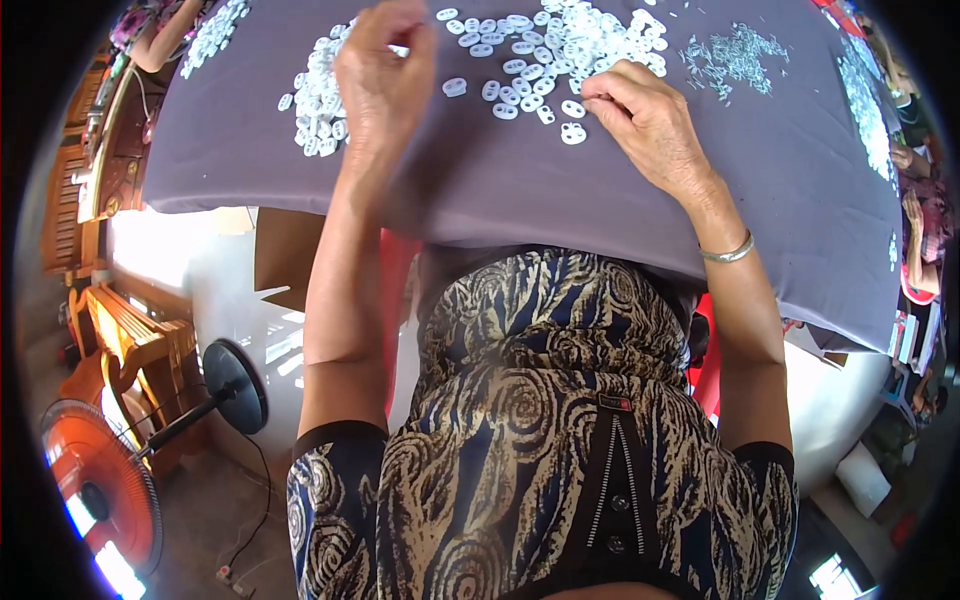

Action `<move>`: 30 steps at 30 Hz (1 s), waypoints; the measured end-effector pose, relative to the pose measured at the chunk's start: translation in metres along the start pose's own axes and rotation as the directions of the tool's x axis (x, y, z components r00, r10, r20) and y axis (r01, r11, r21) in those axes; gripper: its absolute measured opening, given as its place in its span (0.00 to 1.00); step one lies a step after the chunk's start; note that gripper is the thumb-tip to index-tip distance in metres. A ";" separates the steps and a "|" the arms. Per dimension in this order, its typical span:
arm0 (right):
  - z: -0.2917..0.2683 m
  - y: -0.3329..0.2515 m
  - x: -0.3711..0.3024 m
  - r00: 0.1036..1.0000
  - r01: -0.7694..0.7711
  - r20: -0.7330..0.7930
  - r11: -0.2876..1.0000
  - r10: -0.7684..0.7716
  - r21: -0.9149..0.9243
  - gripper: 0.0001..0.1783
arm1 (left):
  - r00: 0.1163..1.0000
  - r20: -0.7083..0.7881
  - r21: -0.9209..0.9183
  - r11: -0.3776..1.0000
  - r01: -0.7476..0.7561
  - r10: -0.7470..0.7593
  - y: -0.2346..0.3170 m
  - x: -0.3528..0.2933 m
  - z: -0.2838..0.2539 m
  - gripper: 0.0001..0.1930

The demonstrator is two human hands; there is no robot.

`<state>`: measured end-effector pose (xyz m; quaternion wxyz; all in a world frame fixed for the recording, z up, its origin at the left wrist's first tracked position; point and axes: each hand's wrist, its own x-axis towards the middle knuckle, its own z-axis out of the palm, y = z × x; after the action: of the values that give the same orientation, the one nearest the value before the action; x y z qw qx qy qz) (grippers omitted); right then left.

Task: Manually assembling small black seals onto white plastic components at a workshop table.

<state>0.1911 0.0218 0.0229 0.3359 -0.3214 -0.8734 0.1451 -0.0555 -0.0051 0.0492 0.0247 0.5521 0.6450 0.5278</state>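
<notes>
My left hand (385,75) is raised over the table at the edge of a pile of small white oval plastic pieces with two holes (322,95). Its fingers are curled in and partly blurred, and whatever they hold cannot be made out. Thumb and forefinger of my right hand (645,120) are pinched together just right of the larger heap of the same white pieces (590,40); anything between them is hidden. Close to those fingertips lie two loose white pieces (573,133). Beyond my right hand is a scatter of small thin metal parts (735,60).
A grey-purple cloth (800,190) covers the table. More white pieces lie at its far left (215,40) and along its right edge (865,105), near other people's arms (165,40). On the floor at left stand an orange fan (100,490) and a wooden chair (130,340).
</notes>
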 end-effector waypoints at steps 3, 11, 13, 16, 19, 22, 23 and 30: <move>0.002 -0.001 0.002 1.000 0.018 -0.021 1.000 -0.018 0.000 0.04 | 0.981 0.086 -0.106 0.981 -0.163 0.172 -0.014 -0.009 0.010 0.06; 0.007 -0.014 0.012 0.997 0.070 0.045 0.998 -0.070 0.000 0.05 | 0.976 0.162 -0.127 0.984 -0.125 0.145 -0.011 -0.016 0.018 0.05; 0.011 -0.018 0.016 0.990 0.063 0.133 0.995 -0.052 -0.079 0.07 | 0.975 0.185 -0.167 0.982 -0.092 0.123 -0.006 -0.018 0.020 0.05; 0.020 -0.015 0.019 0.986 0.093 0.145 0.992 -0.080 -0.082 0.09 | 0.964 0.248 -0.188 0.981 -0.051 0.097 0.001 -0.021 0.021 0.06; 0.018 -0.019 0.022 0.980 0.080 0.184 0.996 -0.071 -0.044 0.09 | 0.955 0.281 -0.214 0.976 -0.032 0.093 0.002 -0.022 0.020 0.06; 0.018 -0.018 0.015 0.986 0.051 0.158 0.998 -0.057 0.047 0.09 | 0.916 0.397 -0.391 0.914 0.106 0.064 0.005 -0.027 0.021 0.05; 0.018 -0.020 0.014 0.990 0.121 0.073 0.993 -0.121 0.009 0.10 | 0.880 0.473 -0.423 0.889 0.174 0.053 0.006 -0.028 0.021 0.05; -0.005 -0.015 0.010 0.950 -0.313 0.153 0.809 0.274 0.497 0.03 | 0.751 0.650 -0.525 0.784 0.332 0.118 0.029 -0.041 0.028 0.14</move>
<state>0.1819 0.0178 0.0386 0.3504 -0.3449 -0.7540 0.4356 -0.0029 -0.0220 0.0350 0.4565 0.6212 0.4209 0.4781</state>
